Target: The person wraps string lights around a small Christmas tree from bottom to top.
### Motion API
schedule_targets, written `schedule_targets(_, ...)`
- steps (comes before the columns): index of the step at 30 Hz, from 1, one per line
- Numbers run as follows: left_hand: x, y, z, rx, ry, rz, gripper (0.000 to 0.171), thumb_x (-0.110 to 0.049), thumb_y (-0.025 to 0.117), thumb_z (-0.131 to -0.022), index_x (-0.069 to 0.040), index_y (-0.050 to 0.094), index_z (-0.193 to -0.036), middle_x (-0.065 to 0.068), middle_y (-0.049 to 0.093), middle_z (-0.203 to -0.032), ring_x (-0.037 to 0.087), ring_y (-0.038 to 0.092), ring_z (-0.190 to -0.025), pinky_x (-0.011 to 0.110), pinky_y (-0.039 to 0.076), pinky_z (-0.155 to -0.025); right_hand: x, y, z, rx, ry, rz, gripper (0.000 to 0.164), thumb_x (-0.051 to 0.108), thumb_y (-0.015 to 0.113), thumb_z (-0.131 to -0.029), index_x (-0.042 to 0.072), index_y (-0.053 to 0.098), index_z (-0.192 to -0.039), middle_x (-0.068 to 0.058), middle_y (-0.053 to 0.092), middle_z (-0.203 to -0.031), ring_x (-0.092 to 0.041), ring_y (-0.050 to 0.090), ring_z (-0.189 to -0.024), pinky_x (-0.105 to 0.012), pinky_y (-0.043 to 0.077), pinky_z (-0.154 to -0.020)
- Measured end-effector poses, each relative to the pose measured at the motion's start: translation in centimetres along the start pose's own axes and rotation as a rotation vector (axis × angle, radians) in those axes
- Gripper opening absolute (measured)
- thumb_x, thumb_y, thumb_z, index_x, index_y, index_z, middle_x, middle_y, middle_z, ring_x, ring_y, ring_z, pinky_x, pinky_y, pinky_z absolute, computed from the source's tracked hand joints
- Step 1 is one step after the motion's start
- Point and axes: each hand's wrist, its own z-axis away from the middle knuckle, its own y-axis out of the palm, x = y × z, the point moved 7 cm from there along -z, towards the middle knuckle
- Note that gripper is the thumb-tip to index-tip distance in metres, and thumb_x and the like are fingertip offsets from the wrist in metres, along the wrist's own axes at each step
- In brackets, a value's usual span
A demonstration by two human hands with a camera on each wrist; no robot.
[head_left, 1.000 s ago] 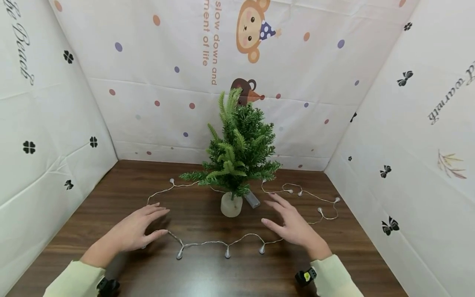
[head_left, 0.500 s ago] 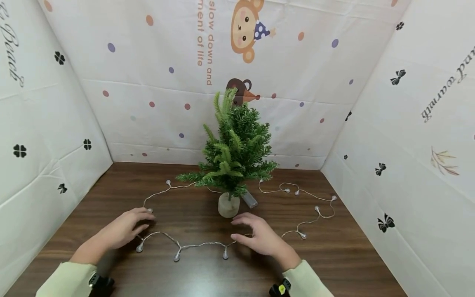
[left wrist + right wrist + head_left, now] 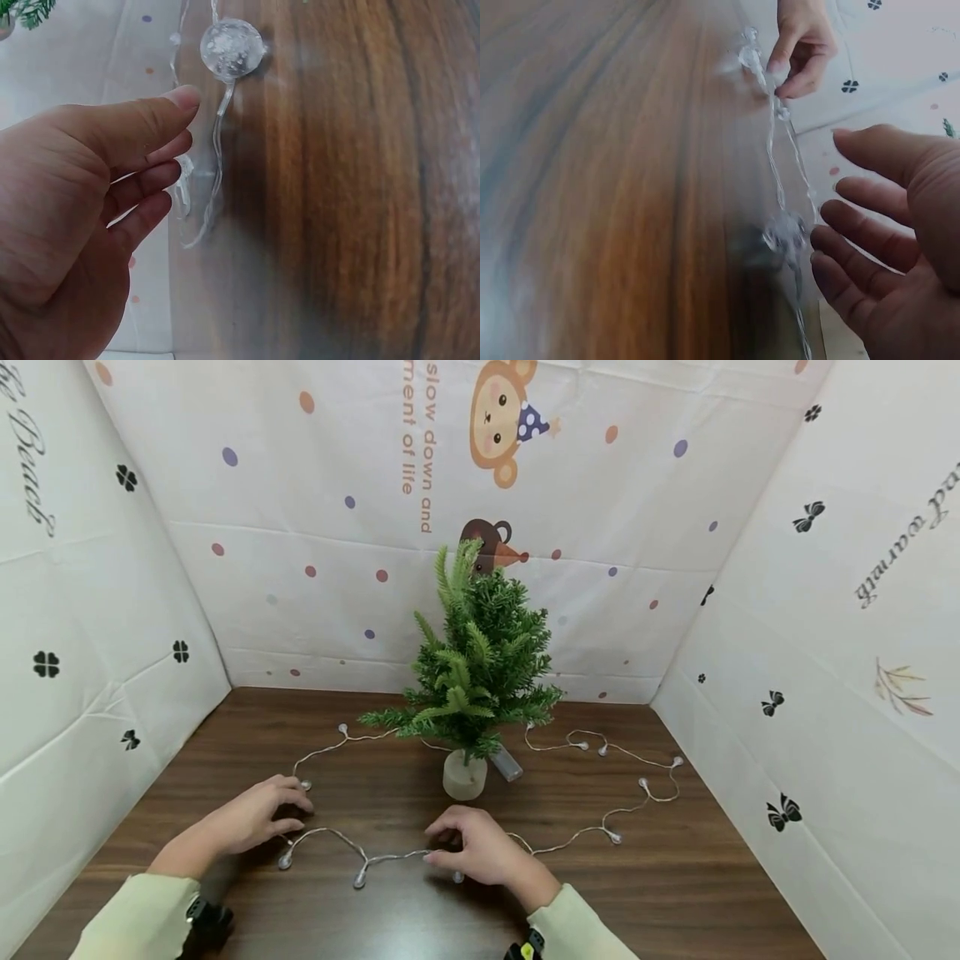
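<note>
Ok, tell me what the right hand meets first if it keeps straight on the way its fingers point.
The right hand points left along the table. Its fingers would likely first meet the string of lights, at the bulb just ahead; contact can't be told yet.
</note>
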Motion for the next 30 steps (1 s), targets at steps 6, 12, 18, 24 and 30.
schedule_targets(6, 0.4, 0.1, 0.1, -0.008, 0.032, 0.040, 0.012, -0.020, 0.082, -0.087, -0.023, 0.078, -0.098, -0.009, 0.066, -0.104, 0.016, 0.064, -0.100, 0.036, 0.056, -0.085, 0.4, 1.1, -0.9, 0.045, -0.015, 0.072, 0.026, 0.025, 0.083, -0.088, 0.010, 0.078, -0.109, -0.003, 0.072, -0.103, -0.008, 0.064, -0.092, -0.017, 0.052, -0.081)
schedule_targets(12, 1.1, 0.1, 1.2, 0.005, 0.043, 0.129, 0.009, -0.031, 0.082, -0.086, -0.027, 0.078, -0.094, -0.015, 0.065, -0.099, 0.003, 0.058, -0.095, 0.029, 0.054, -0.080, 0.2, 1.9, -1.3, 0.031, 0.003, 0.116, 0.023, 0.025, 0.086, -0.086, 0.013, 0.079, -0.104, 0.002, 0.071, -0.097, -0.002, 0.060, -0.085, -0.011, 0.049, -0.076)
schedule_targets(18, 1.4, -0.4, 1.9, -0.035, 0.091, 0.155, 0.014, -0.034, 0.088, -0.079, -0.029, 0.079, -0.089, -0.017, 0.061, -0.094, -0.002, 0.052, -0.091, 0.024, 0.050, -0.075, 0.0, 2.0, -1.4, 0.031, 0.059, 0.144, 0.017, 0.021, 0.085, -0.086, 0.014, 0.080, -0.101, 0.005, 0.068, -0.095, 0.000, 0.059, -0.081, -0.011, 0.049, -0.072)
schedule_targets(24, 1.8, -0.4, 1.7, -0.027, 0.087, 0.153, 0.011, -0.029, 0.086, -0.081, -0.033, 0.076, -0.081, -0.018, 0.058, -0.090, -0.004, 0.047, -0.089, 0.024, 0.048, -0.072, 0.0, 1.8, -1.6, 0.000, 0.069, 0.188, 0.004, 0.017, 0.081, -0.090, 0.015, 0.078, -0.091, 0.005, 0.064, -0.089, 0.001, 0.058, -0.076, -0.011, 0.049, -0.070)
schedule_targets(30, 2.0, -0.2, 1.8, -0.033, 0.053, 0.142, 0.018, -0.029, 0.084, -0.083, -0.038, 0.070, -0.076, -0.021, 0.056, -0.089, -0.003, 0.044, -0.091, 0.025, 0.044, -0.074, -0.1, 1.8, -1.7, 0.010, 0.060, 0.259, 0.009, 0.017, 0.075, -0.094, 0.018, 0.074, -0.086, 0.007, 0.059, -0.085, 0.003, 0.053, -0.071, -0.010, 0.047, -0.074)
